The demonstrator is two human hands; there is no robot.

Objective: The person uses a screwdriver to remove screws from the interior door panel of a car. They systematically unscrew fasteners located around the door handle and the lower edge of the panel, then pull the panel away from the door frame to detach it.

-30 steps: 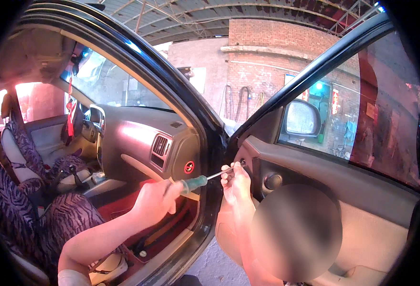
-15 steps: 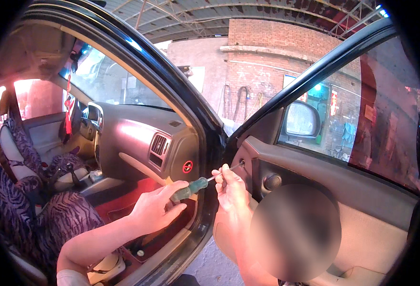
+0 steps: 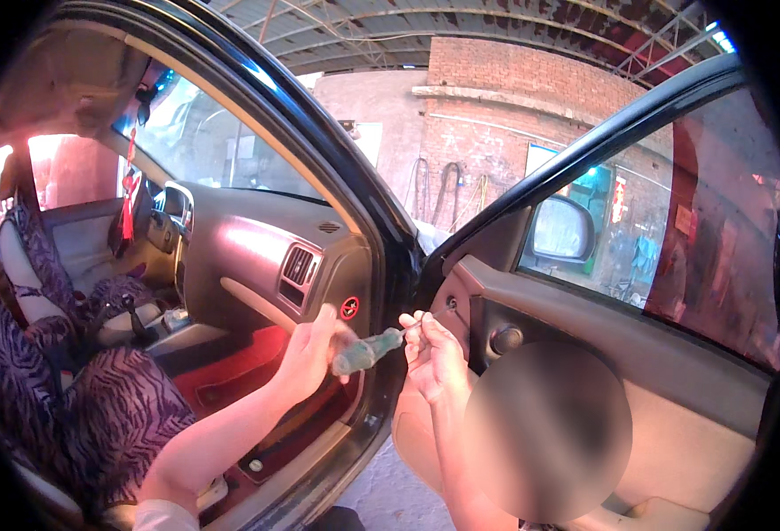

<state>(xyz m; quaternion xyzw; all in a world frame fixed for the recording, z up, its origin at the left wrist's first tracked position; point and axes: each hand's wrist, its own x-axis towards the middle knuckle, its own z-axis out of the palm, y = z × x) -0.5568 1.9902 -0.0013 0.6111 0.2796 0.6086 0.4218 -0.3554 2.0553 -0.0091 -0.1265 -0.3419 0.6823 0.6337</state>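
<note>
A screwdriver with a translucent green handle (image 3: 368,352) slants up toward the car door. My left hand (image 3: 308,354) is loosely around the rear of its handle, thumb raised and some fingers blurred behind it. Closer to the tip, my right hand (image 3: 436,356) pinches the thin shaft between thumb and fingers. The tip itself is hidden by those fingers. Just beyond them, a small dark hole (image 3: 451,303) shows in the front corner of the door panel (image 3: 463,301); I cannot tell whether the tip touches it.
The open door's beige lower trim (image 3: 687,438) curves around on the right, beside a round knob (image 3: 505,339). A blurred disc covers part of the door. At left are the dashboard (image 3: 239,234) and a zebra-patterned seat (image 3: 129,403). A mirror (image 3: 563,228) shows through the window.
My left hand has turned, its thumb swinging upward, and more of the screwdriver handle shows. The handle's rear has shifted slightly right and down. My right hand still pinches the shaft.
</note>
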